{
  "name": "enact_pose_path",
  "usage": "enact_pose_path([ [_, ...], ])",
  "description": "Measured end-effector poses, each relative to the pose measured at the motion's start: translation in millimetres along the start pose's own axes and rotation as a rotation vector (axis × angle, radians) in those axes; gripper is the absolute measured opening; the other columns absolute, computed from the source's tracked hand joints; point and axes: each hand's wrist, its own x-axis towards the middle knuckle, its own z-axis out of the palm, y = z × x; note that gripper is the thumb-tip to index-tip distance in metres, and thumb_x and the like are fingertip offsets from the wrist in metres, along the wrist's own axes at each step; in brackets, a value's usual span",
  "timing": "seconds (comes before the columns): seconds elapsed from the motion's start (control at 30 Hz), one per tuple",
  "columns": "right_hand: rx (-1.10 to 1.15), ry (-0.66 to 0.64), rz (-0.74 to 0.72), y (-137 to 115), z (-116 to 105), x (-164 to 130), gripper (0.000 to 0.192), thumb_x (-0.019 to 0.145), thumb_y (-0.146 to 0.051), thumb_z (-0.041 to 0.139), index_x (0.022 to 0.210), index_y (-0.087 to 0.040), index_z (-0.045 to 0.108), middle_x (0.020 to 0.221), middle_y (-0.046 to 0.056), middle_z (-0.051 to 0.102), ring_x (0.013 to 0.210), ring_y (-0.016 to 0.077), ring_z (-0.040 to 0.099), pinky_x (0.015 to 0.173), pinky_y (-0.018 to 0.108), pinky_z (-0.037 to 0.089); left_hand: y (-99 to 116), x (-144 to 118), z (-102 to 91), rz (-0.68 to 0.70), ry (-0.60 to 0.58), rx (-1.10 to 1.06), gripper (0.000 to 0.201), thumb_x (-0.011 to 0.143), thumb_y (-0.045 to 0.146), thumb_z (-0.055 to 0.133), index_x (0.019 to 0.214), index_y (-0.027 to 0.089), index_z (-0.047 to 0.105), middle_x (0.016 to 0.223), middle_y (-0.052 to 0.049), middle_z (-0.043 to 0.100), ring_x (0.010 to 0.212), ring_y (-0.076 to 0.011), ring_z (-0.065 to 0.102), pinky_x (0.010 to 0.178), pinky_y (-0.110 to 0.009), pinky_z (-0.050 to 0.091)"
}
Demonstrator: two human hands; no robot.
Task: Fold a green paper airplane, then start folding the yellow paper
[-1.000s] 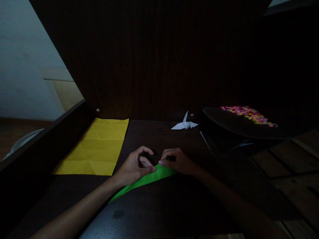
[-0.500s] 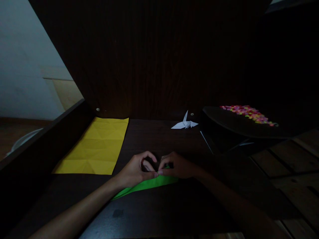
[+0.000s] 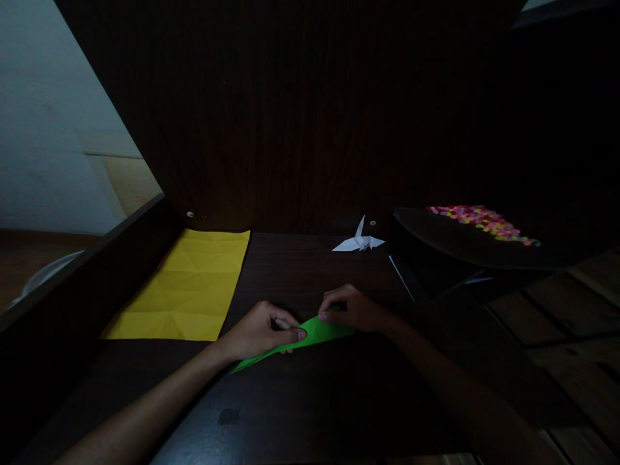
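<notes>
Dim scene, dark wooden surface (image 3: 310, 271). Green folded paper (image 3: 310, 334) lies flat on the surface between both hands, a long narrow wedge. Its long axis runs diagonally: sharp tip points toward the near-left, ending below the left wrist; wider end sits up and to the right, under the right fingertips. Left hand (image 3: 259, 330) is closed loosely, thumb and fingers pinching the paper's upper edge near its middle, so it is grasping the green paper. Right hand (image 3: 356, 308) is curled, fingertips pressing or pinching the paper's wide end; grasping it too, though the exact grip is hard to read in the dark. Both hands touch the paper; left hand is nearer its midpoint and pointed tip, right hand only at the far-right end. Relative to the green paper: creased yellow sheet (image 3: 186, 287) lies flat to the left and further back, apart; white paper crane (image 3: 359, 241) stands behind it, well apart, near the back panel; dark tray (image 3: 455, 242) with small multicoloured bits (image 3: 482, 221) sits behind and to the right, apart.
</notes>
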Motion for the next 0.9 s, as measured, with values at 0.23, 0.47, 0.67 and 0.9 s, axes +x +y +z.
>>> enact_pose_path([
  [0.23, -0.009, -0.005, -0.031, 4.8, -2.9, -0.3, 0.022, 0.084, -0.036, 0.066, 0.08, -0.016, 0.072, 0.077, 0.004, 0.071, 0.07, 0.0153, 0.064, 0.067, 0.026, 0.048, -0.1, 0.2, 0.7, -0.058, -0.059, -0.129, 0.03, 0.079, 0.041, 0.069, 0.081, 0.011, 0.073, 0.065, -0.004, 0.07, 0.055, -0.0126, 0.064, 0.057, -0.023, 0.053],
  [0.47, 0.011, -0.012, -0.069, 8.4, -3.7, 0.2, 0.021, 0.084, -0.035, 0.066, 0.078, -0.016, 0.072, 0.075, 0.003, 0.07, 0.067, 0.0139, 0.063, 0.064, 0.025, 0.047, -1.0, 1.7, -2.7, -0.08, -0.115, -0.235, 0.03, 0.075, 0.041, 0.074, 0.082, 0.012, 0.074, 0.069, -0.005, 0.073, 0.058, -0.0132, 0.066, 0.061, -0.025, 0.055],
  [0.67, 0.017, -0.009, -0.084, 10.5, -3.6, 0.5, 0.022, 0.083, -0.038, 0.066, 0.078, -0.017, 0.072, 0.074, 0.003, 0.069, 0.067, 0.0144, 0.063, 0.065, 0.027, 0.048, -4.4, 2.9, -2.4, -0.078, -0.081, -0.281, 0.028, 0.072, 0.037, 0.078, 0.082, 0.011, 0.075, 0.068, -0.006, 0.072, 0.056, -0.0128, 0.065, 0.058, -0.025, 0.054],
  [0.9, 0.039, 0.0, -0.098, 12.7, -1.7, 1.3, 0.021, 0.084, -0.037, 0.067, 0.078, -0.017, 0.072, 0.073, 0.002, 0.068, 0.066, 0.0139, 0.061, 0.064, 0.027, 0.048, -2.6, 2.7, -1.8, -0.094, -0.036, -0.234, 0.027, 0.07, 0.036, 0.078, 0.082, 0.012, 0.077, 0.065, -0.005, 0.072, 0.054, -0.0113, 0.062, 0.055, -0.022, 0.051],
])
